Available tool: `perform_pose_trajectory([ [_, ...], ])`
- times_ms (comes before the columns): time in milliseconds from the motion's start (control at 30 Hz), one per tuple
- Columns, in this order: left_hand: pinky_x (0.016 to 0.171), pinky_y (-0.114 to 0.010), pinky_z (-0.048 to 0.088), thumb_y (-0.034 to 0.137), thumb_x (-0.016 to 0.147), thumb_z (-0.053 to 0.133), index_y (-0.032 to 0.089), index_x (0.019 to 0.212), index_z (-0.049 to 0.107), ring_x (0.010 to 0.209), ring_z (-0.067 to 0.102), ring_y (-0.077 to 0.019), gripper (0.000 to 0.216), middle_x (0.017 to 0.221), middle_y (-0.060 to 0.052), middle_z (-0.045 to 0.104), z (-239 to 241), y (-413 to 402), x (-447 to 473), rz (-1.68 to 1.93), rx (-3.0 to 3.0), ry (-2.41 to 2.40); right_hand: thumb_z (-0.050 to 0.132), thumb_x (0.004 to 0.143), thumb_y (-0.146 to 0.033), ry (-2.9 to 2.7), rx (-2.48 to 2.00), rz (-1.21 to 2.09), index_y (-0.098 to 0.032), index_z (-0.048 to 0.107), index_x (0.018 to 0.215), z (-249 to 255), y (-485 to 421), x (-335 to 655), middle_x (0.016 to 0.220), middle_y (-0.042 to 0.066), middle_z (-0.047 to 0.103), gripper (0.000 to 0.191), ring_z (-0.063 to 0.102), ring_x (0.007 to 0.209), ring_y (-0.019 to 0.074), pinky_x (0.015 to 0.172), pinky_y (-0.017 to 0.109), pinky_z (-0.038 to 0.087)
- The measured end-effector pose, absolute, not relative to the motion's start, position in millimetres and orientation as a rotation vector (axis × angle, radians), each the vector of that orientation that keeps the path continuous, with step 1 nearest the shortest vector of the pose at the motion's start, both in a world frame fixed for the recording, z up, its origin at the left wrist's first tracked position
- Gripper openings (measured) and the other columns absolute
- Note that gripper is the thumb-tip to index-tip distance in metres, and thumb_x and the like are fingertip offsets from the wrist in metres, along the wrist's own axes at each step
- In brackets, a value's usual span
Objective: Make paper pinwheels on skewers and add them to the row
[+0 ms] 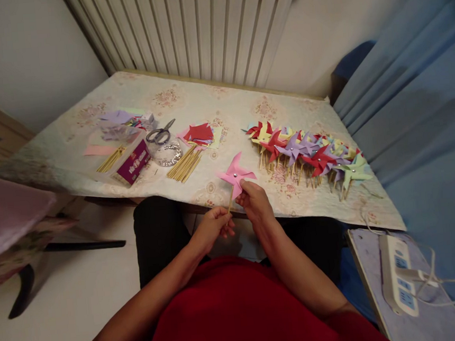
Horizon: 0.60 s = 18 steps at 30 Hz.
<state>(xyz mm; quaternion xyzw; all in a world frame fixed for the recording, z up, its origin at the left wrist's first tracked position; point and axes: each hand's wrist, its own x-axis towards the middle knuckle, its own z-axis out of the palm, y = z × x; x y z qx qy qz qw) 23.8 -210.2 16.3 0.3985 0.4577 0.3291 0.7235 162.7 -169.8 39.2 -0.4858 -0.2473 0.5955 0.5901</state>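
Where we grip: left hand [212,226] pinches the stick; right hand [255,199] holds the pink pinwheel [236,176].
Count: one pinwheel held, one scissors [161,134] on the tabletop [221,99].

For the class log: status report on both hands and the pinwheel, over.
Left hand grip shut on pinwheel stick. Right hand pinching pink pinwheel. Finished pinwheels lie right, apart.

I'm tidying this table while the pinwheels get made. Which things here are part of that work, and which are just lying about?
In use:
pink pinwheel, held by left hand and right hand
finished pinwheels
loose sticks
cut paper squares
scissors
clear tub of pins

Lying about:
power strip
radiator
blue curtain
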Motion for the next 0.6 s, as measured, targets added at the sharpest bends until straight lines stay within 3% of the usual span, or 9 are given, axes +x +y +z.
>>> perform_pose_trajectory([
  [600,0.043,-0.019,0.035,0.037,0.077,0.067,0.017,0.08,0.051,0.049,0.061,-0.0101,0.026,0.067,0.001,0.064,14,-210,20,0.724,0.817,1.011,0.077,0.063,-0.052,-0.595,-1.205,1.379,-0.018,0.058,0.068,28,-175,173,0.062,-0.002,0.058,0.039,0.046,0.047,0.0069,0.046,0.022,0.034],
])
